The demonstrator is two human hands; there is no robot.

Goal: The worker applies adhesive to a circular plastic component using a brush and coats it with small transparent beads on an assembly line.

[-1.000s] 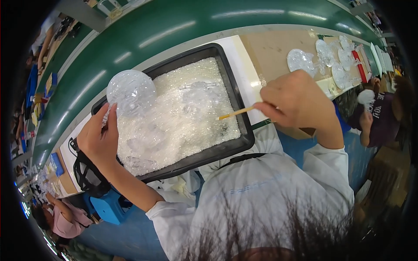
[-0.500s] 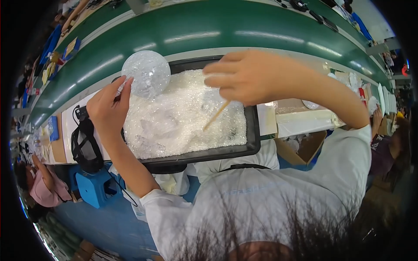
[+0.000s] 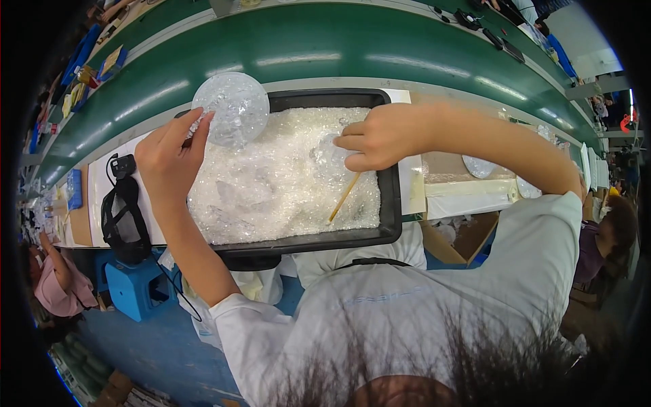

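My left hand (image 3: pixel 169 152) is closed in a pinch at the near left edge of a clear round disc (image 3: pixel 237 112), with a small beaded bit between the fingertips. The disc is held above the back left corner of a black tray (image 3: pixel 391 197) full of tiny glittering clear beads (image 3: pixel 271 183). My right hand (image 3: pixel 386 136), closed, is over the tray's right side. A thin wooden stick (image 3: pixel 344 199) slants down from its fingers toward the beads. Beside those fingers, a clear roundish piece (image 3: pixel 327 157) shows among the beads; its outline is unclear.
A black mesh bag (image 3: pixel 124 227) with a cord lies left of the tray, above a blue stool (image 3: pixel 132 292). To the right are a white-wrapped block (image 3: pixel 468 198), more clear discs (image 3: pixel 479 166) and an open carton (image 3: pixel 461 237). Beyond runs a green bench (image 3: pixel 305 41). Other people sit at both sides.
My right hand has moved slightly right and down over the tray, the stick's tip coming nearer its front edge. My left hand has lifted the disc a little away. The view has shifted slightly.
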